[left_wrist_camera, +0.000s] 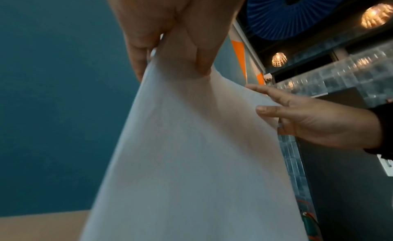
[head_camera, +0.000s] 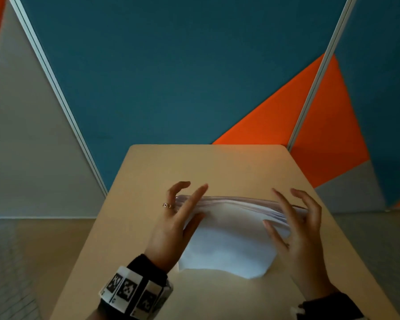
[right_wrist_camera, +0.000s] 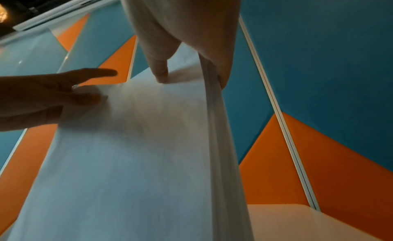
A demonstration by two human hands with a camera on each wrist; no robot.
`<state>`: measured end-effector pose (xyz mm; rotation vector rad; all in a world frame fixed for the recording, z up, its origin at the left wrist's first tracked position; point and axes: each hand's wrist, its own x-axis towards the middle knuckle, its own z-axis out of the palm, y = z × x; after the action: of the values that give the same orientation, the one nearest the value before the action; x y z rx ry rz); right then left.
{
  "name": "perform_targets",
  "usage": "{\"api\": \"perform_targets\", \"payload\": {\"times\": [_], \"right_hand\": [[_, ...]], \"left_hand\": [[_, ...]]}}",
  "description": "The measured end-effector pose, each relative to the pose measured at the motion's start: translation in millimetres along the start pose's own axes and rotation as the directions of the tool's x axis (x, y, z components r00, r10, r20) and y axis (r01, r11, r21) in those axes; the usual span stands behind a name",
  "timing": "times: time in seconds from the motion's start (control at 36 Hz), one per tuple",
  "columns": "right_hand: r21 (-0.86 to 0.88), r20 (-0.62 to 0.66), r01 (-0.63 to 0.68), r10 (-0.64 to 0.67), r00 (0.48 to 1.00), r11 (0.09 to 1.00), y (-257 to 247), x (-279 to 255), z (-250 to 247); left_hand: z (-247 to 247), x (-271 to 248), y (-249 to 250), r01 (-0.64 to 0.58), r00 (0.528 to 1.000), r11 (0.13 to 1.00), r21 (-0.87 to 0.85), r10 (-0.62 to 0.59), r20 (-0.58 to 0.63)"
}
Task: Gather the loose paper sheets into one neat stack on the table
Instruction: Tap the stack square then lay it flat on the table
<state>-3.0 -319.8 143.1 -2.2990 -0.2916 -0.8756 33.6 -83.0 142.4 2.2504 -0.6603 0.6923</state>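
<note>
A stack of white paper sheets (head_camera: pixel 229 239) stands on its long edge on the beige table (head_camera: pixel 217 167), leaning toward me, its top edges fanned unevenly. My left hand (head_camera: pixel 187 204) pinches the stack's left side, thumb on the front face and fingers behind, with the index finger stretched over the top. My right hand (head_camera: pixel 284 211) pinches the right side the same way. In the left wrist view the left hand (left_wrist_camera: pixel 170 51) grips the paper (left_wrist_camera: pixel 191 143) and the right hand (left_wrist_camera: pixel 308 120) is across from it. In the right wrist view the right hand (right_wrist_camera: pixel 191 59) clamps the paper's (right_wrist_camera: pixel 127 160) edge.
Teal, orange and grey partition panels (head_camera: pixel 171 77) stand right behind the table's far edge. Floor (head_camera: pixel 21 262) lies to the left of the table. Bare tabletop (head_camera: pixel 217 296) shows in front of the stack and beyond it.
</note>
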Motion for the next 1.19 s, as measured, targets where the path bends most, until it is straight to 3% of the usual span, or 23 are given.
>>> {"api": "perform_targets", "payload": {"times": [0.19,0.28,0.33,0.39,0.42,0.47,0.53,0.58,0.64,0.69,0.78,0.86,0.92,0.97,1.06,1.14,1.19], "right_hand": [[-0.048,0.021,0.021,-0.02,1.0,0.999,4,0,-3],[0.044,-0.009,-0.039,0.039,0.999,0.998,10,1,-6],[0.264,0.01,-0.162,0.165,0.986,0.951,15,4,-12],[0.574,0.176,-0.36,0.319,0.931,0.736,22,7,-20],[0.643,0.304,-0.448,0.33,0.894,0.621,27,8,-24],[0.584,0.526,-0.558,0.248,0.813,0.589,40,10,-31],[0.476,0.654,-0.582,0.177,0.736,0.66,49,11,-33],[0.434,0.709,-0.598,0.155,0.688,0.674,47,14,-33],[0.455,0.722,-0.607,0.129,0.68,0.651,40,20,-32],[0.472,0.717,-0.587,0.101,0.69,0.658,29,25,-29],[0.474,0.662,-0.561,0.146,0.735,0.678,20,30,-27],[0.52,0.616,-0.544,0.152,0.773,0.659,16,30,-29],[0.51,0.647,-0.566,0.144,0.749,0.648,15,27,-32],[0.468,0.681,-0.603,0.172,0.712,0.646,19,20,-30],[0.398,0.697,-0.671,0.269,0.665,0.626,25,9,-19],[0.349,0.708,-0.738,0.353,0.612,0.578,21,3,-15],[0.386,0.695,-0.713,0.323,0.642,0.585,15,2,-14]], "left_hand": [[-1,0,-1,0.068,0.998,0.998,-0.004,-0.068,0.012],[-3,1,2,0.196,0.978,0.962,-0.189,-0.206,-0.037],[-2,2,-1,0.327,0.933,0.843,-0.426,-0.36,0.003],[-2,1,-12,0.446,0.881,0.676,-0.587,-0.447,0.155],[-2,0,-19,0.509,0.85,0.592,-0.625,-0.46,0.256],[-5,0,-30,0.618,0.786,0.487,-0.617,-0.408,0.465],[-8,5,-32,0.663,0.736,0.499,-0.558,-0.296,0.609],[-12,12,-24,0.661,0.7,0.546,-0.515,-0.2,0.686],[-14,20,-17,0.666,0.666,0.56,-0.493,-0.147,0.732],[-12,26,-13,0.635,0.691,0.58,-0.51,-0.132,0.711],[-11,28,-15,0.646,0.739,0.528,-0.552,-0.248,0.627],[-15,30,-22,0.625,0.765,0.528,-0.575,-0.268,0.586],[-17,29,-25,0.621,0.761,0.544,-0.564,-0.245,0.601],[-13,22,-34,0.652,0.727,0.554,-0.517,-0.265,0.633],[-4,6,-45,0.702,0.672,0.577,-0.416,-0.345,0.656],[2,-4,-47,0.726,0.645,0.568,-0.387,-0.369,0.669],[4,-5,-43,0.738,0.655,0.523,-0.427,-0.402,0.64]]}}
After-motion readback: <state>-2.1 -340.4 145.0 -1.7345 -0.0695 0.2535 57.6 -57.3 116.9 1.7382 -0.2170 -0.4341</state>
